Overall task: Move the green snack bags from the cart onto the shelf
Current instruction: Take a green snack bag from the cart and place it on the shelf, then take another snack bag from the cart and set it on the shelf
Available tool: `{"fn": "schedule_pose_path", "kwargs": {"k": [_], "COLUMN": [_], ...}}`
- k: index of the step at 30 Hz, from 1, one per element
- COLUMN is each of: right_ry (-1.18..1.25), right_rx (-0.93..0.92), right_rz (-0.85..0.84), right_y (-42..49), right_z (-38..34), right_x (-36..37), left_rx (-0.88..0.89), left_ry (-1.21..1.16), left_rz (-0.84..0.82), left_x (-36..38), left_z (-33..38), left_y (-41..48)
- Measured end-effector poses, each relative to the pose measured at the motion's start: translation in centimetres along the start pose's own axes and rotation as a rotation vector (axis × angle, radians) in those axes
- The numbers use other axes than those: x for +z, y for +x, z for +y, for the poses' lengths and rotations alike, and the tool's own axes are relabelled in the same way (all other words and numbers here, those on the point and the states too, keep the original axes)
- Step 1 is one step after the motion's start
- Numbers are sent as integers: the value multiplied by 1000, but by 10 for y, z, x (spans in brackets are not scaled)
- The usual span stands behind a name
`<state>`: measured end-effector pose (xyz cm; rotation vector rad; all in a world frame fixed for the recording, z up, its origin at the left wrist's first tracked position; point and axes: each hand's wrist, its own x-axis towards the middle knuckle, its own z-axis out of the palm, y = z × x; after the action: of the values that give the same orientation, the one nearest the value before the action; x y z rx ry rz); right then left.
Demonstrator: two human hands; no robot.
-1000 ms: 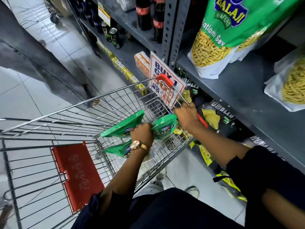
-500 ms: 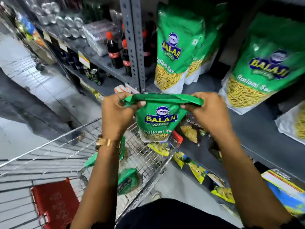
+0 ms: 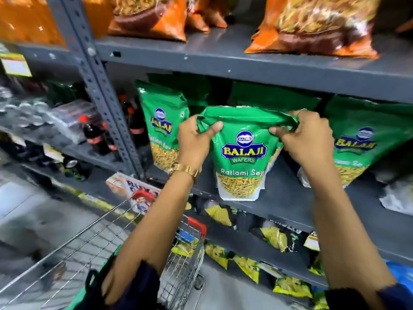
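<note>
A green Balaji snack bag (image 3: 242, 157) hangs upright by its top edge, its base at the front lip of the grey middle shelf (image 3: 288, 198). My left hand (image 3: 196, 139) grips the bag's top left corner and my right hand (image 3: 306, 135) grips the top right corner. More green bags stand on the same shelf, one to the left (image 3: 162, 126) and one to the right (image 3: 362, 142). The wire cart (image 3: 93, 249) sits below my left arm; a bit of green shows inside it, mostly hidden by my sleeve.
Orange snack bags (image 3: 154, 16) fill the shelf above. Yellow and black bags (image 3: 274, 238) line the shelves below. A grey upright post (image 3: 98, 86) separates this bay from cola bottles (image 3: 89, 133) on the left. A promo sign (image 3: 134, 186) sits by the cart's front.
Both hands have lifted the green bag up out of the cart and carried it forward to the middle shelf. The view has tilted upward toward the shelves.
</note>
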<state>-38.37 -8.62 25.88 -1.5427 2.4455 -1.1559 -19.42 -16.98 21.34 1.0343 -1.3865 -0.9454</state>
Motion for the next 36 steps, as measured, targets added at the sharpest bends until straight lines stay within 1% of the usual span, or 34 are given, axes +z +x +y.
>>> {"fn": "schedule_pose_path", "kwargs": {"k": [3, 6, 9, 14, 17, 20, 22, 23, 25, 27, 28, 29, 31, 33, 34, 36], "right_ry": [-59, -64, -85, -115, -173, -194, -131, -79, 65, 175, 204, 217, 187, 69, -1, -125], "right_rx": [50, 95, 136, 112, 3, -178, -325, -408, -548, -620, -638, -638, -594, -564, -570, -587], "right_rz": [-19, -26, -16, 51, 218, 402, 440, 423, 301, 97, -30, -180, -537, -873, -1012, -1225], "right_y": [7, 10, 8, -7, -23, -49, -67, -77, -96, -117, -129, -140, -164, -188, -202, -229], "right_z": [11, 22, 30, 34, 28, 13, -1, -8, -21, -33, -39, -45, -54, -57, -58, -57], "right_x": [0, 3, 4, 5, 7, 13, 25, 35, 58, 84, 98, 113, 146, 181, 201, 235], "left_rx": [-7, 27, 72, 28, 16, 67, 122, 148, 172, 144, 90, 10, -185, -383, -492, -724], "left_ry": [34, 100, 113, 70, -2, 27, 74, 98, 158, 229, 256, 276, 366, 549, 660, 840], "left_rz": [-13, -4, -32, -87, -107, -45, 52, 98, 139, 115, 103, 103, 120, 119, 121, 86], "left_x": [21, 33, 39, 37, 31, 14, -6, -18, -47, -80, -99, -117, -153, -185, -200, -228], "left_z": [-13, -12, -9, -12, -12, -14, -17, -19, -29, -47, -58, -71, -100, -128, -141, -164], "left_y": [10, 12, 12, 5, -10, -36, -56, -67, -88, -110, -124, -139, -176, -217, -238, -277]}}
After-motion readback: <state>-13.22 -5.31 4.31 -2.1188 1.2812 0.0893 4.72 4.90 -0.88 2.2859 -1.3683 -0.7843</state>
